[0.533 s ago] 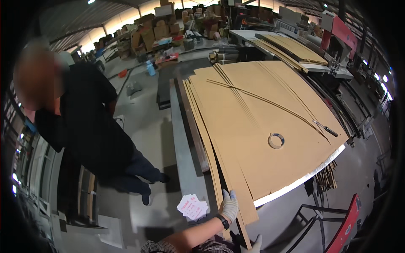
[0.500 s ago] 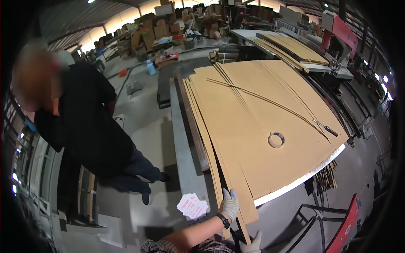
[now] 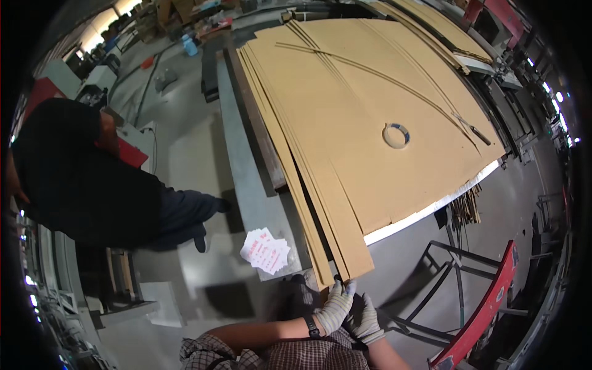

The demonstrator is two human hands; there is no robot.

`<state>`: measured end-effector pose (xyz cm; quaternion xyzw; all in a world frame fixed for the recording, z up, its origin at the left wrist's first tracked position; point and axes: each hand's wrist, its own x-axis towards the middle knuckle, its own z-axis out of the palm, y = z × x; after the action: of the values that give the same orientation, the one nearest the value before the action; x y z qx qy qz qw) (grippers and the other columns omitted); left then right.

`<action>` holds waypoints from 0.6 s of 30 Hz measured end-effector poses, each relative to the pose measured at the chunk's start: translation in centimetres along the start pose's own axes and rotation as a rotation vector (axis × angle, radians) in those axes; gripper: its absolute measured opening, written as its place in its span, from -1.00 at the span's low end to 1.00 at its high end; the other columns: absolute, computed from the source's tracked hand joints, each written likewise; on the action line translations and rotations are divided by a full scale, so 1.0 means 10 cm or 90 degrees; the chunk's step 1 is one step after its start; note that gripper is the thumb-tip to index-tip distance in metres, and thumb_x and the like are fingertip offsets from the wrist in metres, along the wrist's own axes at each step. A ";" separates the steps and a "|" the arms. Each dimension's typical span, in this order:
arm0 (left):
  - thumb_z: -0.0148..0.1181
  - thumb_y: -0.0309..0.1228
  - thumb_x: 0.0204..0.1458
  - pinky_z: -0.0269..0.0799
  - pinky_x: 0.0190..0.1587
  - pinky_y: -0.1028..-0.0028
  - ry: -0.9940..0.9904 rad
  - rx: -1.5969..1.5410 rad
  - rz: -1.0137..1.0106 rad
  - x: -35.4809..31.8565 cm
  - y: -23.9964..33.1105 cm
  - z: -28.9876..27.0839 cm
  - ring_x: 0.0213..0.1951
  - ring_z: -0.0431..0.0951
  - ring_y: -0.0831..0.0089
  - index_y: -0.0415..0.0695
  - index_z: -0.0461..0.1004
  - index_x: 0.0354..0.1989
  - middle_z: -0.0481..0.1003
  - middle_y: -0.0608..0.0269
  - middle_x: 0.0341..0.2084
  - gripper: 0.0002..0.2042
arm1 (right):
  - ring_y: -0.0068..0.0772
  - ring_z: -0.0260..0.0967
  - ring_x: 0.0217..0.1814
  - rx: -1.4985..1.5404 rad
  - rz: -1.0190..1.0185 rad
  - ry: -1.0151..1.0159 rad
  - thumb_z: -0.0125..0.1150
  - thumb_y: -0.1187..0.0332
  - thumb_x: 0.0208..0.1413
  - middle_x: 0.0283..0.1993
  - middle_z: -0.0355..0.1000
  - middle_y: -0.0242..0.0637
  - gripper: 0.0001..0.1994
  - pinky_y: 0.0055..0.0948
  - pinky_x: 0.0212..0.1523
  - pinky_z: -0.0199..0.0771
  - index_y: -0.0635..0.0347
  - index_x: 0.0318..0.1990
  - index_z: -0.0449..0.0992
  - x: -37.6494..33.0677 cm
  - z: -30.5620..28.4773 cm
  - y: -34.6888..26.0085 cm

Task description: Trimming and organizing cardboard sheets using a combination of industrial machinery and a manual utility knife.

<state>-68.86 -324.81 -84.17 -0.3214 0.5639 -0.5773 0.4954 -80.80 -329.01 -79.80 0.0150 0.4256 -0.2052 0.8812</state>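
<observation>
My left hand (image 3: 336,307), in a pale striped work glove, has its fingers closed at the near end of a narrow cardboard strip (image 3: 325,246). My right hand (image 3: 368,320), gloved alike, is just to the right and below the sheet edge, its fingers apart and nothing visible in them. Beside the strip lies a wider cardboard strip (image 3: 354,256), along the left side of a large stack of brown cardboard sheets (image 3: 364,166). A dark gap runs between the strips at the left. The exact fingertip contact is partly hidden.
On the cardboard lie a tape roll (image 3: 407,135), long thin strips (image 3: 382,82) and a dark-handled tool (image 3: 479,135). White printed cards (image 3: 266,250) rest on a grey ledge at left. A person in black (image 3: 80,179) stands left. A red-topped metal frame (image 3: 484,314) stands right.
My view has tilted down, so the stack sits higher. My right hand has come up beside my left and away from the narrow strip's end. The other person has turned and bent away.
</observation>
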 end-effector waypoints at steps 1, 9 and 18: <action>-0.12 -0.10 0.30 0.48 -0.33 0.52 -0.005 -0.005 0.008 -0.09 0.02 -0.09 -0.31 0.52 0.41 -0.12 0.27 0.15 0.47 0.12 -0.25 -0.59 | -0.07 0.30 0.24 -0.001 0.010 0.003 -0.37 -0.15 0.33 0.22 0.36 -0.10 -0.36 -0.12 0.30 0.24 0.21 0.25 0.29 -0.03 -0.02 -0.01; -0.09 -0.33 0.30 0.30 0.25 0.23 -0.898 -2.607 0.171 -0.79 -1.64 0.90 0.16 0.42 0.01 -0.33 0.26 0.21 0.37 -0.24 0.11 -0.60 | -0.16 0.10 0.31 -0.085 -0.033 -0.088 -0.14 -0.09 0.26 0.18 0.26 -0.12 -0.37 -0.15 0.41 -0.06 0.20 0.29 0.17 -0.12 0.05 -0.11; 0.20 0.01 0.11 -0.17 0.40 0.32 -0.624 -2.354 -0.868 -0.68 -1.36 1.32 0.41 -0.06 0.25 -0.13 -0.42 0.45 -0.04 -0.03 0.38 0.00 | -0.50 0.33 -0.25 -0.419 -0.312 0.123 -0.06 -0.02 0.30 -0.31 0.42 -0.39 -0.58 -0.41 -0.17 0.35 0.18 -0.24 0.48 -0.50 0.69 -0.13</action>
<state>-57.41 -324.57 -67.63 0.5562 -0.0170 -0.6367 0.5337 -78.95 -329.86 -71.42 -0.3494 0.5398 -0.2596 0.7205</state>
